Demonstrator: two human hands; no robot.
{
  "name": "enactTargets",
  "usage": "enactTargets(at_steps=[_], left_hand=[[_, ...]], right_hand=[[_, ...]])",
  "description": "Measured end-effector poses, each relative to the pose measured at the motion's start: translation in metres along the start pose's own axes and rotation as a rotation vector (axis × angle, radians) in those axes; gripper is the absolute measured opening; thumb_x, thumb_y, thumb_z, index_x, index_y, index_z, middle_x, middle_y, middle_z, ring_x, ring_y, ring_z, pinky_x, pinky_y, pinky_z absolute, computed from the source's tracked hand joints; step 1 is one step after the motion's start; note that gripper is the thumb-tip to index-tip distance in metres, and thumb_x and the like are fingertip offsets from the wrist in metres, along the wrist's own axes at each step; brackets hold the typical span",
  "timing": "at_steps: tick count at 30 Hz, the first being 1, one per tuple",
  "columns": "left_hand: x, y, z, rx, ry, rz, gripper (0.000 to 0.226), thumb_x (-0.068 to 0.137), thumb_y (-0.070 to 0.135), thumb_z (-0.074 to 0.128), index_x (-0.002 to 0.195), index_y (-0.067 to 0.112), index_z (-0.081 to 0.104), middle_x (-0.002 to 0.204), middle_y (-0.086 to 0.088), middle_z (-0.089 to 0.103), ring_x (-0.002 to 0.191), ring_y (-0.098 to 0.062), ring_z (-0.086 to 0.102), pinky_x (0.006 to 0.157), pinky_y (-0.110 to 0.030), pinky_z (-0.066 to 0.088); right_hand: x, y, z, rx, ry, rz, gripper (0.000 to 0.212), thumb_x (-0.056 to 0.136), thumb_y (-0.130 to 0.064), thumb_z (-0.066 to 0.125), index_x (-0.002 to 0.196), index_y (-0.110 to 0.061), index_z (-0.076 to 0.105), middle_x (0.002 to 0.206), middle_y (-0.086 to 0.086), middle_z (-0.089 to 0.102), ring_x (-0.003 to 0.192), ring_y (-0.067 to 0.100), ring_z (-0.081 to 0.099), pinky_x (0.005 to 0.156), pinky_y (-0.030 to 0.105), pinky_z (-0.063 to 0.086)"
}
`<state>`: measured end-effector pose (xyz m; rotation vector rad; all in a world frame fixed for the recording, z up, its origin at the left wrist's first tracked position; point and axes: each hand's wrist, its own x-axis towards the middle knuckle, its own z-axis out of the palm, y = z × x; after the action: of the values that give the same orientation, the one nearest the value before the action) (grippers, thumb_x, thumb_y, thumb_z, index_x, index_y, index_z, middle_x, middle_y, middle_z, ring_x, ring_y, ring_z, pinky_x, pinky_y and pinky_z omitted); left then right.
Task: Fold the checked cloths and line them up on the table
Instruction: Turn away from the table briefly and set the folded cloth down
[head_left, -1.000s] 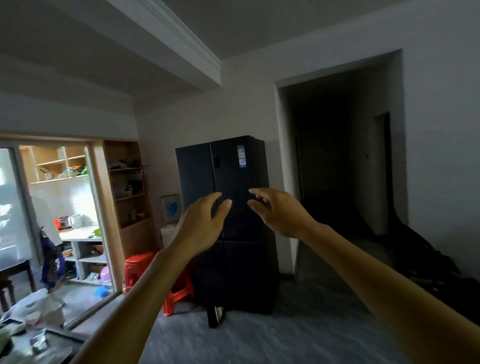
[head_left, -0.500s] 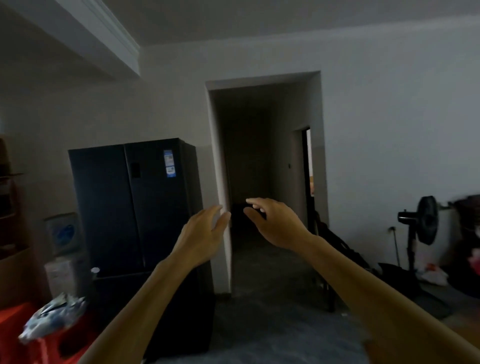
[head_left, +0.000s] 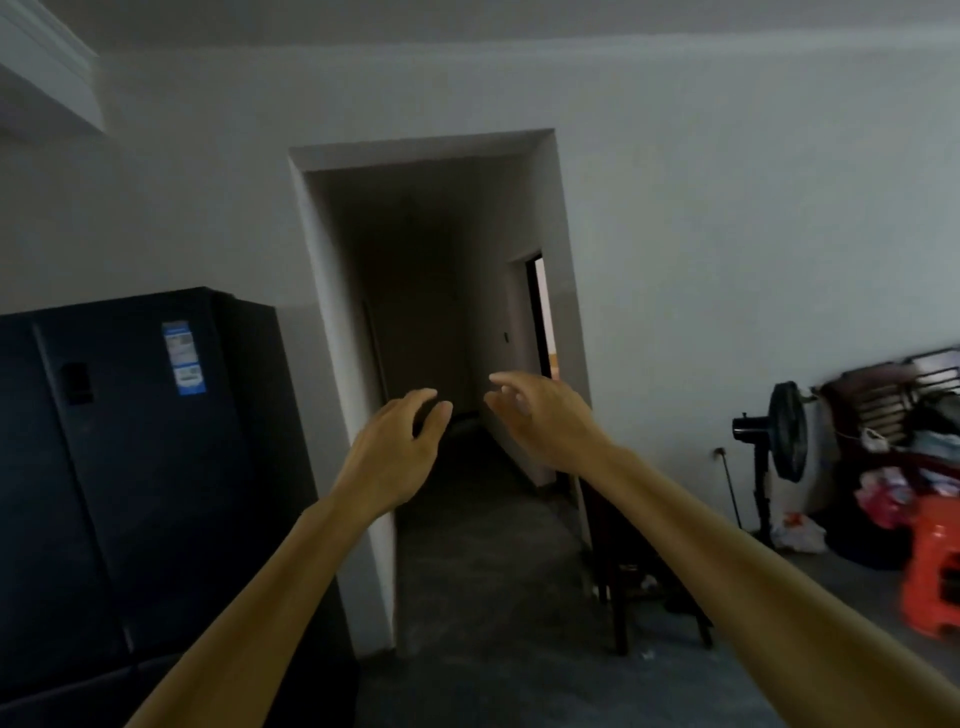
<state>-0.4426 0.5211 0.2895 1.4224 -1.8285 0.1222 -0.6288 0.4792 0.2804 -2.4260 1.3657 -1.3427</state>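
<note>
Both arms are stretched forward at chest height in a dim room. My left hand (head_left: 397, 457) hangs in the air with fingers loosely curved and apart, holding nothing. My right hand (head_left: 545, 418) is a short gap to its right, also empty with fingers spread and slightly bent. No checked cloth and no table appear in this view.
A tall black fridge (head_left: 130, 467) stands at the left. A dark hallway (head_left: 441, 389) opens straight ahead. Against the right wall are a standing fan (head_left: 779, 441), a dark chair frame (head_left: 639, 571), a pile of clothes (head_left: 914, 457) and an orange plastic stool (head_left: 932, 571).
The view has swung to the right: the shelves and kitchen slid out on the left, and the fan and stool came in on the right. Both hands kept their raised, empty pose.
</note>
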Motion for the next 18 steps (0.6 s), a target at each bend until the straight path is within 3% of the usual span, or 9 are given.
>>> enactTargets(at_steps=[8, 15, 18], left_hand=[[0.098, -0.090, 0.092, -0.059, -0.074, 0.080, 0.048, 0.097, 0.047, 0.037, 0.138, 0.023, 0.044, 0.137, -0.001, 0.050, 0.120, -0.014, 0.049, 0.097, -0.028, 0.037], [0.189, -0.168, 0.165, -0.232, -0.144, 0.181, 0.045, 0.097, 0.047, 0.036, 0.134, 0.025, 0.049, 0.136, 0.002, 0.052, 0.123, -0.013, 0.048, 0.095, -0.023, 0.033], [0.222, -0.172, 0.197, -0.341, -0.195, 0.206, 0.039, 0.100, 0.039, 0.038, 0.126, 0.017, 0.057, 0.125, -0.003, 0.059, 0.115, -0.018, 0.053, 0.089, -0.024, 0.035]], right_hand=[[0.072, 0.082, 0.081, -0.037, 0.031, 0.103, 0.048, 0.098, -0.046, 0.045, 0.140, -0.023, 0.046, 0.139, 0.001, 0.054, 0.125, 0.017, 0.052, 0.103, 0.039, 0.045], [0.137, 0.133, 0.118, -0.125, 0.134, 0.244, 0.045, 0.099, -0.043, 0.046, 0.139, -0.022, 0.050, 0.133, -0.003, 0.059, 0.121, 0.013, 0.055, 0.102, 0.033, 0.044], [0.152, 0.165, 0.131, -0.171, 0.173, 0.335, 0.046, 0.098, -0.043, 0.048, 0.138, -0.021, 0.051, 0.132, -0.001, 0.060, 0.119, 0.015, 0.056, 0.102, 0.036, 0.045]])
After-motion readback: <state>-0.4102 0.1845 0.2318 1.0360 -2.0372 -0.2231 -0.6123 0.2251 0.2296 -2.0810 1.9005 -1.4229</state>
